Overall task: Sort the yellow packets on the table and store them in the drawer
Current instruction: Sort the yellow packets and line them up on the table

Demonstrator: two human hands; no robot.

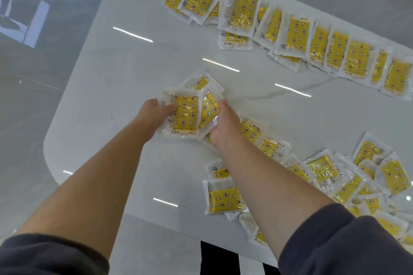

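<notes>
Head view: gathering is the step in hand. The left hand (154, 114) grips a stack of yellow packets (185, 116), thumb across the top one. The right hand (223, 123) seems to pinch a tilted packet (209, 109) against it, fingers mostly hidden. Others lie in a far row (295, 35) and a near heap (335, 174) on the table (134, 69). Next, I judge: square the stack, then take another; no drawer shows

Pkt row (295, 33) at far side of tbl (125, 73), loose pile (348, 181) near-R.
</notes>
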